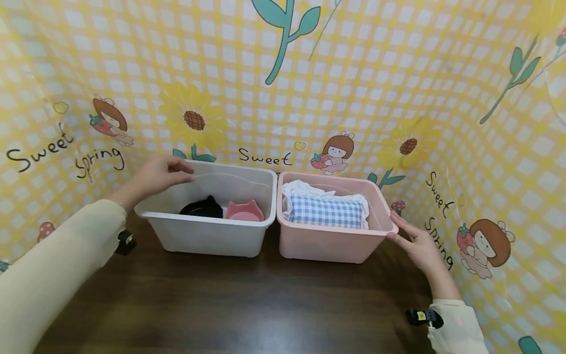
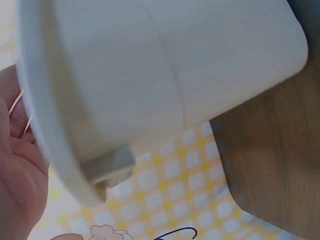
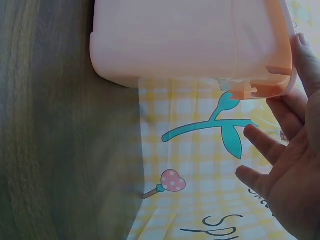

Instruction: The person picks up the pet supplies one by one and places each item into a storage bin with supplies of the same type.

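Note:
Two bins stand side by side on the table: a white bin on the left and a pink bin on the right. Inside the white one lie a black cat-eared dish and a pink cat-eared dish. A blue checked pillow with white ruffles fills most of the pink bin. My left hand hovers over the white bin's left end, its fingers loosely bent and holding nothing. At the pink bin's right rim, my right hand touches the corner with thumb and forefinger; its other fingers spread loosely.
Brown wooden table stretches in front of the bins. A yellow checked cloth with printed flowers and figures rises behind them and along both sides. Each wrist carries a small black camera mount.

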`<state>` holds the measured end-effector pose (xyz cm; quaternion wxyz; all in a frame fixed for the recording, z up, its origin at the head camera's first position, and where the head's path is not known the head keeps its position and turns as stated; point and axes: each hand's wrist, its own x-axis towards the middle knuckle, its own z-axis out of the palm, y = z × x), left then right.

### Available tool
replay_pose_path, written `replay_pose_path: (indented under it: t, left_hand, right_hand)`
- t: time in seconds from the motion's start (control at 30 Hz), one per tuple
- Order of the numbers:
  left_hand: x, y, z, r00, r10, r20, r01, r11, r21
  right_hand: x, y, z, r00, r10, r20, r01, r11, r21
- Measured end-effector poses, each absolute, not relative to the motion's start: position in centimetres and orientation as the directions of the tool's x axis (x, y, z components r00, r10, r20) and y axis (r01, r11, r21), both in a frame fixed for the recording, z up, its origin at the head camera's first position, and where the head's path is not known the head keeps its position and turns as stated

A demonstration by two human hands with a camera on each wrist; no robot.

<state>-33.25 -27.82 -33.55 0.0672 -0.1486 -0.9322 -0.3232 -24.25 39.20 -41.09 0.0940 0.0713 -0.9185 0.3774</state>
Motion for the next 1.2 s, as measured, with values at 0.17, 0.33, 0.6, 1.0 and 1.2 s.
replay_pose_path:
  t: [0.17, 0.33, 0.6, 1.0, 1.2]
  left_hand:
    - [-31.4, -27.7, -32.3, -0.937, 0.237, 0.256, 0.345, 0.730, 0.589]
    - [-29.7, -27.9, -32.3, -0.935, 0.219, 0.278, 0.345, 0.739, 0.579]
    - [-26.1, -29.5, -32.4, -0.950, 0.145, 0.276, 0.286, 0.755, 0.589]
    - [-21.8, -32.9, -36.3, -0.873, 0.120, 0.472, 0.422, 0.672, 0.609]
    - [-19.7, -34.8, -37.6, -0.878, 0.050, 0.476, 0.365, 0.715, 0.596]
  right_hand:
    - [-23.9, 39.3, -41.0, -0.953, -0.057, 0.297, -0.244, 0.723, -0.646]
    - [-23.6, 39.3, -41.0, -0.944, -0.019, 0.330, -0.231, 0.754, -0.616]
    - [-22.6, 38.4, -41.8, -0.923, -0.003, 0.385, -0.243, 0.782, -0.575]
    - [-21.5, 38.3, -43.3, -0.839, -0.015, 0.544, -0.334, 0.803, -0.494]
    - [-21.3, 38.2, -44.1, -0.786, -0.028, 0.617, -0.382, 0.807, -0.450]
